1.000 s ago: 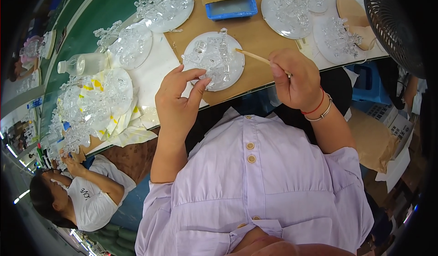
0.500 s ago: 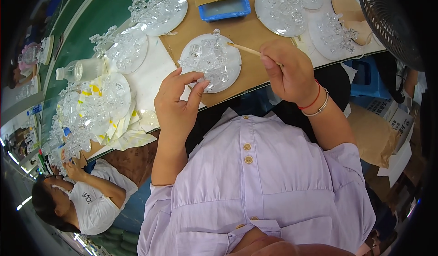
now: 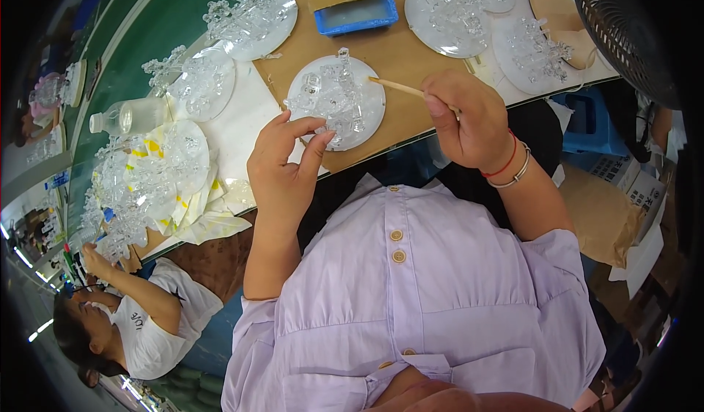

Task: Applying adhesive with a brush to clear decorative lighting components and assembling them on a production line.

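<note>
In front of me lies a round white plate (image 3: 299,96) bearing a cluster of clear, glassy pieces (image 3: 339,93). At the plate's near left edge, my left hand (image 3: 282,155) pinches a small clear piece (image 3: 323,129) between thumb and forefinger; its exact shape is hard to make out. My right hand (image 3: 463,115) grips a thin wooden stick (image 3: 400,86) with a darker tip, which points left over the plate's right edge. Brown cardboard (image 3: 400,115) lies under the plate.
Beyond the plate stands a blue tray (image 3: 357,17) partly covered by cardboard. More plates with clear pieces, such as one plate (image 3: 282,27), surround it. A clear bottle (image 3: 132,115) lies at left, a dark fan (image 3: 627,38) stands at right. A co-worker (image 3: 147,324) sits at lower left.
My right hand has shifted slightly right and down with the stick, drawing its tip back a little. My left hand keeps its pinch. The co-worker's arm has risen.
</note>
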Tool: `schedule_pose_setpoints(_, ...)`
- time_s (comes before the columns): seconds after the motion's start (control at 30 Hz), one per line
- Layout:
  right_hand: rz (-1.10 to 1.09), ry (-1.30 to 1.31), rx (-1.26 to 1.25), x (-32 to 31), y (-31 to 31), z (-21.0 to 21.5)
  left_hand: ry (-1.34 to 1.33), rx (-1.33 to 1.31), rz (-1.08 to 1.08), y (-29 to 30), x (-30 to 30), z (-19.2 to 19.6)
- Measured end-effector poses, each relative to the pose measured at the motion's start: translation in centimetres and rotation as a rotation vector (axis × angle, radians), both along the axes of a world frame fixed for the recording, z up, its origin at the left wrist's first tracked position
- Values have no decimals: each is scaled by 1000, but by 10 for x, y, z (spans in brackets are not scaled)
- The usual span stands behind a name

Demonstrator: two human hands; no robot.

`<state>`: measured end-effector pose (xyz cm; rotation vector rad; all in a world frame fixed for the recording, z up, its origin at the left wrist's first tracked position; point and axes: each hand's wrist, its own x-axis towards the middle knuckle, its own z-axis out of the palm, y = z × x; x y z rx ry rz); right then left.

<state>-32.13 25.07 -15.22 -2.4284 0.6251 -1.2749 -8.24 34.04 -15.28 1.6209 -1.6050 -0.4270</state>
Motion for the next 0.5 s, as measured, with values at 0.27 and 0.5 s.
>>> schedule_pose_setpoints(0.27, 99, 38, 81, -13, 23, 8, -20, -51, -26, -1, -4, -2)
schedule_pose_setpoints(0.5, 11, 32, 27, -14, 18, 4, -10, -40, 6, -1, -14, 1)
